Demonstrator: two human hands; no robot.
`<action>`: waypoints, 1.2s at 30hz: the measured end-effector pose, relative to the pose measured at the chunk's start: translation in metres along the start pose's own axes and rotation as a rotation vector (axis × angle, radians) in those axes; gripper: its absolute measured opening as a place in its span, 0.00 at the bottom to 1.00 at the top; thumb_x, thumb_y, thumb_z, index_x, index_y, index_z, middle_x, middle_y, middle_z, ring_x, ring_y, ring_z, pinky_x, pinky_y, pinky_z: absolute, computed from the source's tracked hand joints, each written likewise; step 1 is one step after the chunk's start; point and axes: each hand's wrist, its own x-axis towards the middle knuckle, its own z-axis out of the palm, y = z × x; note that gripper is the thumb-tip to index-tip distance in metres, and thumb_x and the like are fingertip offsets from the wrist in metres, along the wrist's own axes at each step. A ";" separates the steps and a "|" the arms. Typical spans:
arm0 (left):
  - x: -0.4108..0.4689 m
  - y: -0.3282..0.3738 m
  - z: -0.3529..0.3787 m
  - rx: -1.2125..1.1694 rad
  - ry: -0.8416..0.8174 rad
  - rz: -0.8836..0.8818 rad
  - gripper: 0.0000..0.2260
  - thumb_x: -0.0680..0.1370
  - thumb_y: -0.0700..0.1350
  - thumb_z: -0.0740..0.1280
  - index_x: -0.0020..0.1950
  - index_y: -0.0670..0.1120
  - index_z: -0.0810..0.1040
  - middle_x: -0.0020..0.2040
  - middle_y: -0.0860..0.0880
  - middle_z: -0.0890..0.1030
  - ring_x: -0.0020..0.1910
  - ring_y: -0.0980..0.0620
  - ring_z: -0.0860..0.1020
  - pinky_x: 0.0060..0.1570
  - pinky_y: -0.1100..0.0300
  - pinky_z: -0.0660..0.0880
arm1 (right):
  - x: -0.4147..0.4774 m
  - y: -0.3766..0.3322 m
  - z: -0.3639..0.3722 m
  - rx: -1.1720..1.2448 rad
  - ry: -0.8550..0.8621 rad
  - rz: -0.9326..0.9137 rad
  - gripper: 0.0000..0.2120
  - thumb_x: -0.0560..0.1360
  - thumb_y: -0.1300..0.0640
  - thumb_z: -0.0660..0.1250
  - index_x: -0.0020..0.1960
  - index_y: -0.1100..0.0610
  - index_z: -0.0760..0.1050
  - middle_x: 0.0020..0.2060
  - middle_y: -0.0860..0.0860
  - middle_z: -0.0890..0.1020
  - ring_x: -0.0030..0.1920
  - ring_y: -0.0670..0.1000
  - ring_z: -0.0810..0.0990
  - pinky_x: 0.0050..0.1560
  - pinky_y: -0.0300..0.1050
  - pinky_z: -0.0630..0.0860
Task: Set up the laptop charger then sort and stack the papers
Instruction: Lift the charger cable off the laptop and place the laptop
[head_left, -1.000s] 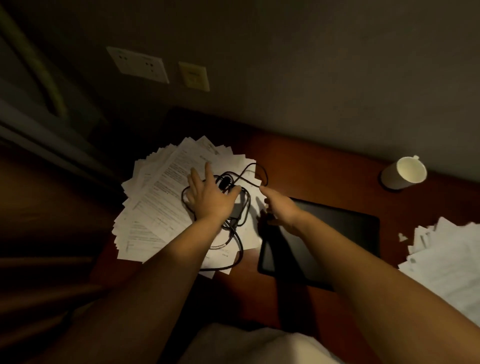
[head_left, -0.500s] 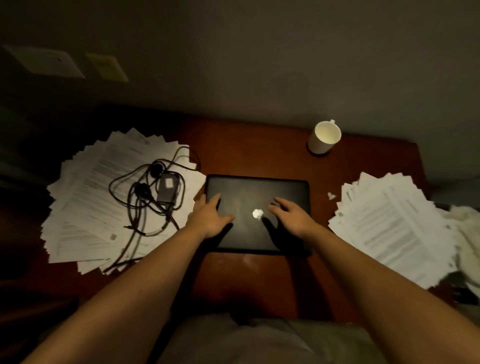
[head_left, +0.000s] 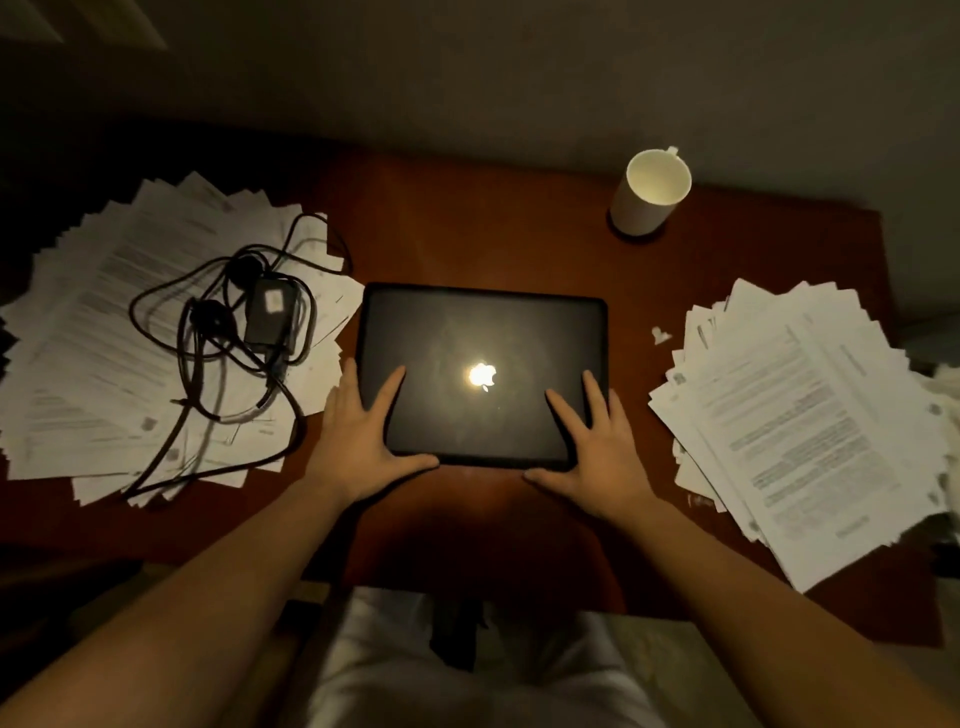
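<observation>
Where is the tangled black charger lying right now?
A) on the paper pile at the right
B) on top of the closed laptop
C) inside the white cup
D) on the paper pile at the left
D: the charger and its looped cable rest on the left paper pile, beside the laptop.

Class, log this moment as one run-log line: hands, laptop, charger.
left hand: flat on laptop | right hand: flat on laptop | laptop: closed | charger: tangled on left papers
</observation>
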 end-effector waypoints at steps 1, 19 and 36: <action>0.000 -0.006 0.004 -0.008 0.032 0.036 0.55 0.62 0.77 0.68 0.80 0.65 0.43 0.81 0.41 0.37 0.80 0.35 0.44 0.77 0.37 0.53 | 0.000 0.004 0.008 0.000 0.054 -0.020 0.48 0.68 0.25 0.64 0.81 0.39 0.49 0.81 0.51 0.41 0.80 0.64 0.43 0.77 0.66 0.55; 0.019 -0.052 0.043 -0.011 0.310 0.287 0.53 0.54 0.86 0.57 0.76 0.74 0.46 0.81 0.54 0.38 0.79 0.52 0.45 0.74 0.49 0.53 | 0.008 0.032 0.071 0.050 0.572 -0.193 0.44 0.65 0.19 0.60 0.77 0.33 0.57 0.79 0.37 0.58 0.79 0.57 0.58 0.66 0.72 0.67; 0.017 -0.042 0.045 0.117 0.376 0.390 0.51 0.59 0.83 0.56 0.79 0.63 0.54 0.82 0.49 0.46 0.81 0.43 0.49 0.77 0.43 0.56 | -0.009 0.022 0.072 0.003 0.531 -0.104 0.48 0.62 0.19 0.59 0.78 0.36 0.56 0.80 0.41 0.56 0.80 0.53 0.54 0.77 0.62 0.60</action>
